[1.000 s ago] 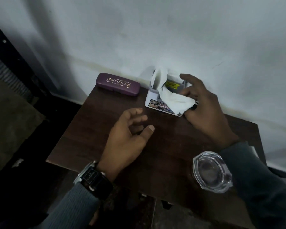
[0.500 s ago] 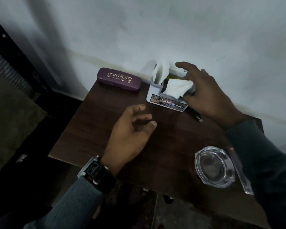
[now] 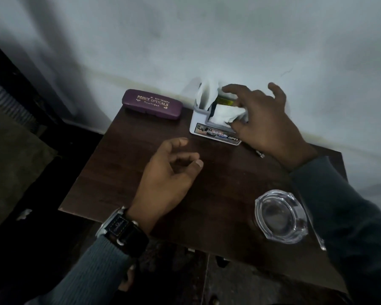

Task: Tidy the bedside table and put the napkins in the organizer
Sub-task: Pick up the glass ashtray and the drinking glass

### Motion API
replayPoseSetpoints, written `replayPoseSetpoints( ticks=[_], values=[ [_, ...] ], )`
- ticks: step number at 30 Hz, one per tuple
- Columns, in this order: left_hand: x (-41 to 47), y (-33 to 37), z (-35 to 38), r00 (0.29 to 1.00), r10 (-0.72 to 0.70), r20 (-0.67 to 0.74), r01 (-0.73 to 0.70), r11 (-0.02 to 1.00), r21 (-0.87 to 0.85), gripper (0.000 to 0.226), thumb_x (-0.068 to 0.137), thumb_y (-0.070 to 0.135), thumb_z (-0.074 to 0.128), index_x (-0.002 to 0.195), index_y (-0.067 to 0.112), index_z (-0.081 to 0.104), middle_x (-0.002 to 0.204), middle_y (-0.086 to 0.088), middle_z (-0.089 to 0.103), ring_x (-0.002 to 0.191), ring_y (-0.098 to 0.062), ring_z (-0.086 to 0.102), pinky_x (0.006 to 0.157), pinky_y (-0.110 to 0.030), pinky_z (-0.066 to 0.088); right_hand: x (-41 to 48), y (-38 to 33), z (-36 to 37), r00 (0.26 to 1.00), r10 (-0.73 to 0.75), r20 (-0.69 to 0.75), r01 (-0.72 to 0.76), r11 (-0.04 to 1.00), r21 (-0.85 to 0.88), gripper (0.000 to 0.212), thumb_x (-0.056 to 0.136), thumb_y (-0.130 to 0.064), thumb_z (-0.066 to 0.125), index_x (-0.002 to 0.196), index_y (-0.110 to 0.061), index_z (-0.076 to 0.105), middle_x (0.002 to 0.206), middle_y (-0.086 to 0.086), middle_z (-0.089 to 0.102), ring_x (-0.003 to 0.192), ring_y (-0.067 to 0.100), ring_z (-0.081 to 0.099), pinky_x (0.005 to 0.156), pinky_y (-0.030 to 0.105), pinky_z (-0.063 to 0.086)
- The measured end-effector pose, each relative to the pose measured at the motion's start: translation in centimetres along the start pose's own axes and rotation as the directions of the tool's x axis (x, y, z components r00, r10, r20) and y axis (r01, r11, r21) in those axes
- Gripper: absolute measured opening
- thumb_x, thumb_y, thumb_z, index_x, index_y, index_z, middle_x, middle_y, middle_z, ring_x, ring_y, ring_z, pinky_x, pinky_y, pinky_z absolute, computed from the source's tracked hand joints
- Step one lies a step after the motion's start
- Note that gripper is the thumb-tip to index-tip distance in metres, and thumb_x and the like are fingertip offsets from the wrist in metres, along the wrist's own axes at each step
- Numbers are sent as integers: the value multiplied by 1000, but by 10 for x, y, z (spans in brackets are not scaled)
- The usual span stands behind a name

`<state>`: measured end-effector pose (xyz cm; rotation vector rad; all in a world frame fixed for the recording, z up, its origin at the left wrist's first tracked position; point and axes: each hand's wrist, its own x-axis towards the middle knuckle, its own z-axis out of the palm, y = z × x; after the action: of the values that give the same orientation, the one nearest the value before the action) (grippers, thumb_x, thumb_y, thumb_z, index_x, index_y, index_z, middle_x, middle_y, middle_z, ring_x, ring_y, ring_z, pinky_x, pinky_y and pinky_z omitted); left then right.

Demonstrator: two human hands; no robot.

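Lower right of frame, nearest: a glass ashtray (image 3: 280,216) stands on the table (image 3: 119,172).

Centre: the left hand (image 3: 169,172), a watch (image 3: 121,230) on its wrist, is low over the bare wood. Its fingers are loosely curled and hold nothing. Whether it touches the table cannot be told.

Further back, right of centre: the right hand (image 3: 262,119) is at the organizer (image 3: 207,130). Its index and little fingers are spread, while the thumb and bent middle fingers pinch a crumpled napkin (image 3: 226,114) sitting in the front compartment. A second napkin (image 3: 204,93) stands upright in the rear left compartment. A small dark object (image 3: 260,153) pokes out under the right wrist, too little of it showing to name.

Upper left of the table, against the wall: a purple glasses case (image 3: 152,104).

Judgement: the step in hand is seating the napkin. Next, the right hand should press the wad below the rim, let go and lift straight off without dragging it out. The left hand could steady the light organizer.
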<state>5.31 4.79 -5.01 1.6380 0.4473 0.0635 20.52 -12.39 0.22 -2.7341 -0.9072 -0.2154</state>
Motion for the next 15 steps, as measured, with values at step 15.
replayPoseSetpoints(
  ticks=[15],
  values=[
    [-15,-3,55,962,125,244,-171,969,177,58,80,20,87,126,38,57,108,14,76,89,-7,73,88,-38,61,-170,58,-82,891,454,-6,-447,878,171,52,88,-28,78,136,-18,62,128,8,68,113,24,67,97,35,50]
  ],
)
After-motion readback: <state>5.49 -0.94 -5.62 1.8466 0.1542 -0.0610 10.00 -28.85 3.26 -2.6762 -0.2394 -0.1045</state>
